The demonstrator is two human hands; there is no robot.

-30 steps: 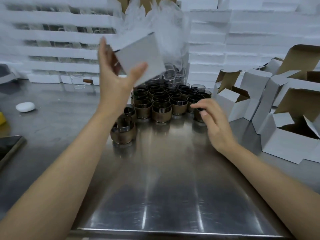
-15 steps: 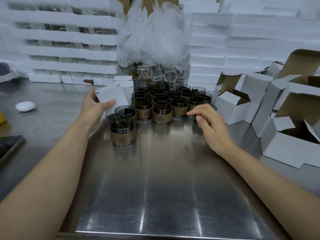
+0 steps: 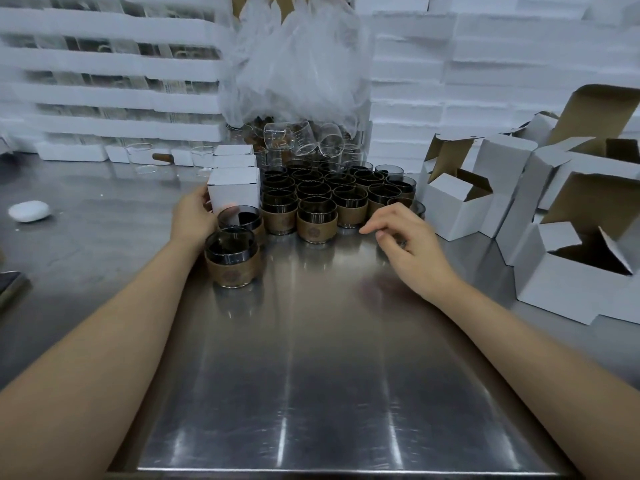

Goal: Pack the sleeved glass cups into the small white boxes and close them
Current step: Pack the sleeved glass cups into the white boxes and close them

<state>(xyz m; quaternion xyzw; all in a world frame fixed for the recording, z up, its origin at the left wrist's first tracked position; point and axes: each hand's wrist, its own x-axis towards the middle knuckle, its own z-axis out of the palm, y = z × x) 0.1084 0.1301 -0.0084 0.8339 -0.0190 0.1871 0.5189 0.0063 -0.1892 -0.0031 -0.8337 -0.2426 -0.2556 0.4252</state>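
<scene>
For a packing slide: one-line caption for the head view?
Left hand holds a closed white box beside sleeved glass cups; right hand hovers near open boxes.

Steel table (image 3: 311, 375), sleeved cups (image 3: 317, 220), white boxes (image 3: 457, 209), pouch (image 3: 29, 211)

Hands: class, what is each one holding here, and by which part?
The left hand grips the closed white box at its lower left corner. The right hand, fingers loosely curled, seems to hold nothing.
</scene>
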